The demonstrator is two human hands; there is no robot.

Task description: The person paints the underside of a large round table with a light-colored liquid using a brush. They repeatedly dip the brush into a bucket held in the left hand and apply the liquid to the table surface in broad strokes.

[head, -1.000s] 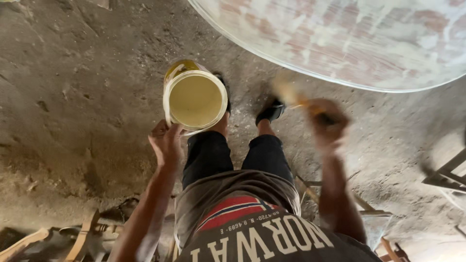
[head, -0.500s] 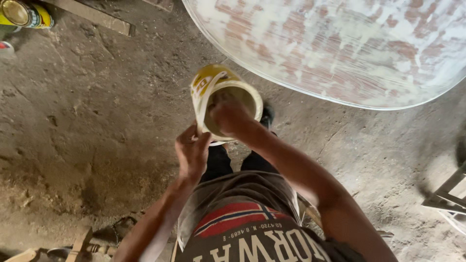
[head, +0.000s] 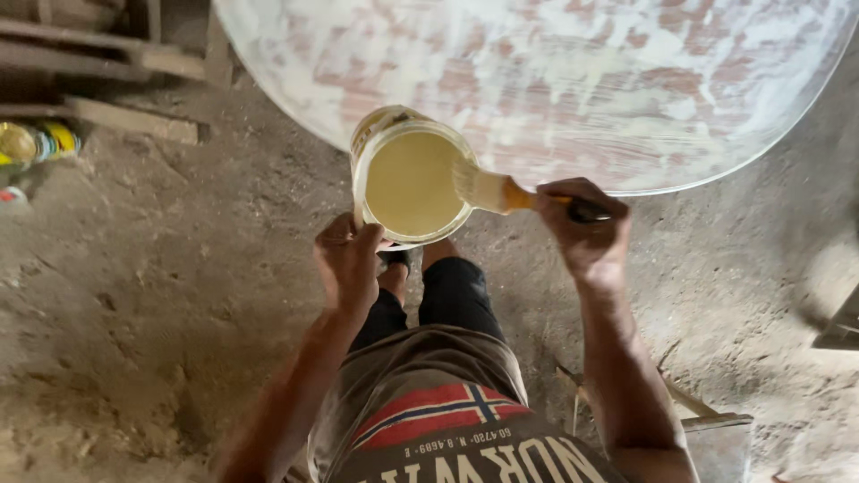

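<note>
Far left, at 9 o'clock, a yellow-green can lies on the dirt floor w/ rough timber planks above it at 10–11 o'clock.

Moving in: the left hand is clamped on the near rim of the paint can, fingers wrapped over the edge, holding it up off the floor just above the person's knees. The can is open, mouth facing up toward the camera, full of pale cream paint. Half a sec ago the right hand was down over the can's mouth, covering it; now that hand has drawn out to 3 o'clock and the can is in plain view, raised closer to the big panel. Reads to me as a dip just made, brush loaded.

The paintbrush lies nearly level, long axis running 9-to-3: bristles point left, toward 9 o'clock, resting over the can's right rim and coated cream; the orange handle runs right into the fist. Right hand is closed tight round the dark end of the handle.

Above all this, 12 to 2 o'clock, the rounded white-primed panel spreads across the top, patchy, reddish showing through. At 4 o'clock, a metal frame corner by the person's hip.
</note>
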